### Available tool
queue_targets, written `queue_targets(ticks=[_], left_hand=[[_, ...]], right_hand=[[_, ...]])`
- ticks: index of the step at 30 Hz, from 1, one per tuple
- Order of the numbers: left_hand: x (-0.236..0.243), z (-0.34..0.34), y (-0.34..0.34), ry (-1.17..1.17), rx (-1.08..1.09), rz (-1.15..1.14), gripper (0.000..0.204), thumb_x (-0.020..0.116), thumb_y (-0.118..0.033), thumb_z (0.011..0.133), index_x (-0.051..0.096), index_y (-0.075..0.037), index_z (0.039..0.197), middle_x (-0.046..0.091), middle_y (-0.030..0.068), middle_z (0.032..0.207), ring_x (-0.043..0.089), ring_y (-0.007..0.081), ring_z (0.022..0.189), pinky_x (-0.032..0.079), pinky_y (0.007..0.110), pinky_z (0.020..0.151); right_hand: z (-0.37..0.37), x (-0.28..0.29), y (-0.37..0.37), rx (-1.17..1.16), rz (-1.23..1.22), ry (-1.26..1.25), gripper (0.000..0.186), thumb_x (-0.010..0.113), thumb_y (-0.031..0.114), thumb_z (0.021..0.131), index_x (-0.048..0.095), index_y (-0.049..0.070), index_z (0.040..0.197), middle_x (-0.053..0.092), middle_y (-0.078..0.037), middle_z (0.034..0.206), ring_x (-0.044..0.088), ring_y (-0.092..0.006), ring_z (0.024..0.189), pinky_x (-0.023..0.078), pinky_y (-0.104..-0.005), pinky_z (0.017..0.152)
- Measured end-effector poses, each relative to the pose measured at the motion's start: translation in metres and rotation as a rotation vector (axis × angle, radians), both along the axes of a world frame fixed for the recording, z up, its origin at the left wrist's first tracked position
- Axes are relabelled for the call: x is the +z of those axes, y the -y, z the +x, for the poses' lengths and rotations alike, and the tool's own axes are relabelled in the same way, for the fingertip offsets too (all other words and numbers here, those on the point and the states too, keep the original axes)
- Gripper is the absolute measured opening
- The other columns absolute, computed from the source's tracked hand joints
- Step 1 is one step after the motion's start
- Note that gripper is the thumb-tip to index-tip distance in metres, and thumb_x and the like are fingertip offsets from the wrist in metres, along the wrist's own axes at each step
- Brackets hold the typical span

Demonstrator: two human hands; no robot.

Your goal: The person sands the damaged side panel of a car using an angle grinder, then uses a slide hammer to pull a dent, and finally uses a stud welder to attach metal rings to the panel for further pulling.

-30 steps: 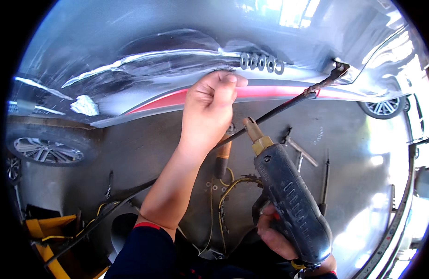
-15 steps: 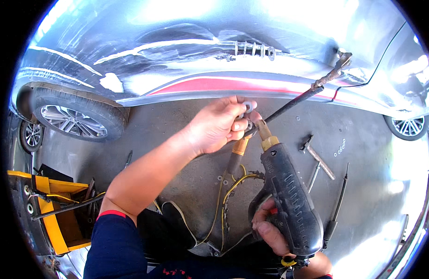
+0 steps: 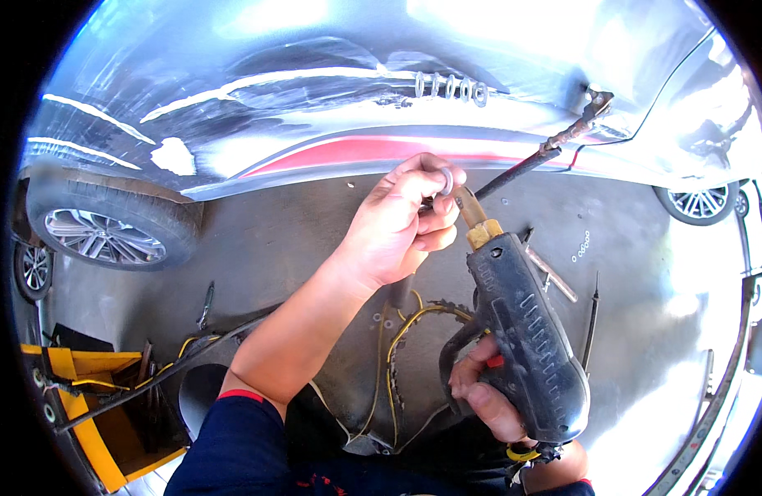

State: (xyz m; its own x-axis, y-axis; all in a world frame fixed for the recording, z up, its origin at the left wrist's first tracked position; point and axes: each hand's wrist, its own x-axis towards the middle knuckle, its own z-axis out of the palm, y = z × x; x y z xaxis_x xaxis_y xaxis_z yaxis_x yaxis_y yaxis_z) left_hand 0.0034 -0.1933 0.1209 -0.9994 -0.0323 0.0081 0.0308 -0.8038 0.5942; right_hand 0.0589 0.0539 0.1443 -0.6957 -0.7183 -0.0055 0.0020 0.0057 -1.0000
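My left hand [image 3: 397, 211] pinches a small metal washer [image 3: 447, 180] between thumb and fingertips, its other fingers curled. The washer sits right by the brass tip [image 3: 472, 212] of a black pistol-shaped spot welding gun [image 3: 526, 331]; whether they touch I cannot tell. My right hand [image 3: 488, 393] is wrapped round the gun's grip, thumb near a red button. Beyond my hands is a car's side panel [image 3: 331, 124], scuffed and partly bared to metal. Several washers [image 3: 450, 88] stand on edge in a row along its crease.
A dark rod [image 3: 513, 172] with a rough end leans toward the panel. On the floor lie a hammer [image 3: 553, 274], loose washers [image 3: 583, 248] and a thin black tool [image 3: 593, 322]. Yellow-and-black cables [image 3: 393, 355] run near my feet. A yellow cart [image 3: 92, 438] stands at left by the wheel [image 3: 104, 236].
My left hand has turned slightly, bringing the washer close to the gun's tip. The gun has shifted a little to the right, and the view has moved slightly.
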Motion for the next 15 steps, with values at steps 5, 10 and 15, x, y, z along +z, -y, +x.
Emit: queue_targets(ticks=[5, 10, 15], left_hand=[[-0.002, 0.0, 0.015, 0.009, -0.019, -0.069, 0.015, 0.052, -0.016, 0.098, 0.062, -0.01, 0.107, 0.052, -0.0038, 0.076, 0.037, 0.0047, 0.058, 0.029, 0.021, 0.048], [-0.011, 0.001, 0.028, 0.014, -0.027, -0.031, 0.014, 0.053, -0.015, 0.098, 0.063, -0.012, 0.106, 0.057, -0.0033, 0.081, 0.037, 0.0036, 0.057, 0.027, 0.02, 0.046], [-0.012, 0.001, 0.036, -0.051, 0.005, -0.07, 0.012, 0.054, -0.017, 0.098, 0.063, -0.012, 0.104, 0.064, 0.0006, 0.094, 0.037, 0.0025, 0.056, 0.025, 0.018, 0.044]], right_hand=[[0.005, 0.007, 0.021, -0.07, -0.001, 0.074, 0.03, 0.073, 0.008, 0.084, 0.059, 0.0, 0.11, 0.063, -0.007, 0.081, 0.061, -0.0159, 0.077, 0.05, -0.0319, 0.073], [0.008, 0.014, 0.037, -0.106, 0.083, 0.117, 0.026, 0.074, 0.013, 0.082, 0.062, -0.001, 0.1, 0.064, -0.009, 0.079, 0.063, -0.0194, 0.076, 0.051, -0.033, 0.074], [0.007, 0.002, 0.039, -0.062, 0.069, -0.048, 0.036, 0.074, 0.006, 0.085, 0.06, 0.001, 0.118, 0.066, -0.007, 0.087, 0.063, -0.0144, 0.081, 0.05, -0.0307, 0.075]])
